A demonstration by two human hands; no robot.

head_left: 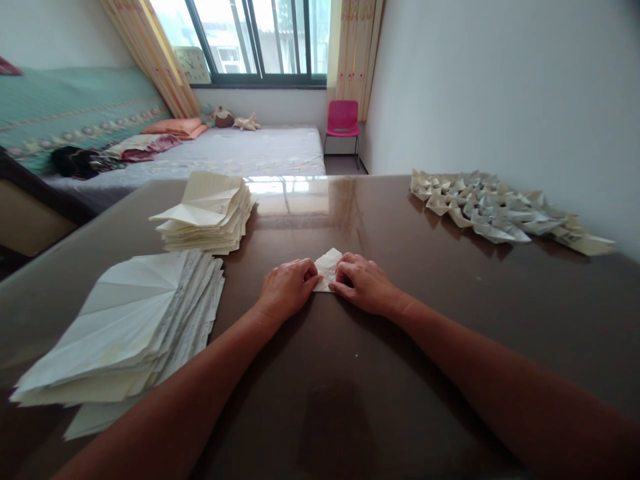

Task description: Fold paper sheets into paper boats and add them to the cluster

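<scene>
A small folded piece of paper (pixel 328 264) lies on the glossy brown table between my hands, its pointed end facing away from me. My left hand (pixel 290 283) grips its left edge, thumb and fingers pinched together. On the opposite edge, my right hand (pixel 366 281) pinches the paper with curled fingers. Parts of the paper are hidden under the fingers of both hands.
Left on the table (pixel 400 400) are a large stack of creased sheets (pixel 135 300) and a smaller cream stack (pixel 205 210). Many folded paper boats (pixel 480 203) crowd the far right by the wall. Beyond stand a bed (pixel 280 150) and a pink chair (pixel 343 120).
</scene>
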